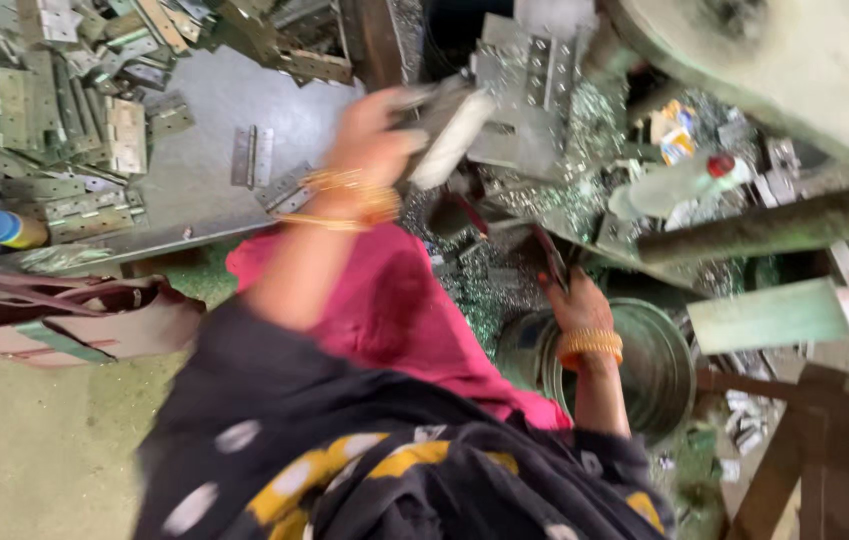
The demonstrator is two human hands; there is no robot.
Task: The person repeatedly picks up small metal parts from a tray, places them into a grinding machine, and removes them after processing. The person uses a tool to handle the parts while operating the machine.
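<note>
Head view shows a small yellow and blue packet lying in the metal shavings beside a pale plastic bottle with a red cap, and a blue and yellow container at the left edge below the heap of steel hinges. My left hand is raised and blurred, its fingers curled around a whitish cylindrical piece above the grey sheet. My right hand hangs over the round metal bucket, fingers closed on a thin dark tool.
</note>
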